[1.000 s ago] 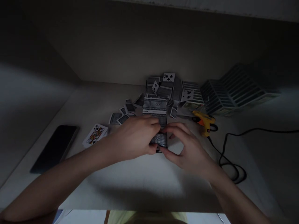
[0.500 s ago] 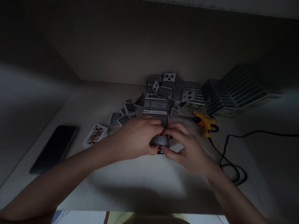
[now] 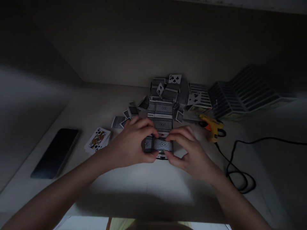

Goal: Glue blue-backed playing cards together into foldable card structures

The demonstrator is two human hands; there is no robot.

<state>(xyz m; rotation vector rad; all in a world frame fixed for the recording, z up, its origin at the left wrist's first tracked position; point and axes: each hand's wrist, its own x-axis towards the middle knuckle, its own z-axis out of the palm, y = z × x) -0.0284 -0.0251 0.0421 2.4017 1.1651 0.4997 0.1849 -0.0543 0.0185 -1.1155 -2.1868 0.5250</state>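
A patterned, bent playing card [image 3: 163, 144] lies at the near end of a strip of card pieces, its back facing up. My left hand [image 3: 134, 140] curves around its left side, thumb and fingertips pinching its edges. From the right, my right hand [image 3: 188, 147] grips the same card between thumb and fingers. Just beyond are more folded cards [image 3: 163, 124] in a row, backs up. Farther back sits a heap of cut and folded cards [image 3: 165, 89], with an eight of clubs [image 3: 175, 78] on top.
On the left are a dark phone [image 3: 55, 153] and a face-up card stack [image 3: 98, 139]. Loose card pieces [image 3: 130, 111] lie left of the strip. Right stand a yellow glue gun [image 3: 212, 126], its black cable [image 3: 242, 174] and stair-like card structures [image 3: 242, 92].
My left hand has shifted left and opened wider, uncovering more of the card strip. My right hand stays nearly in place at the near card.
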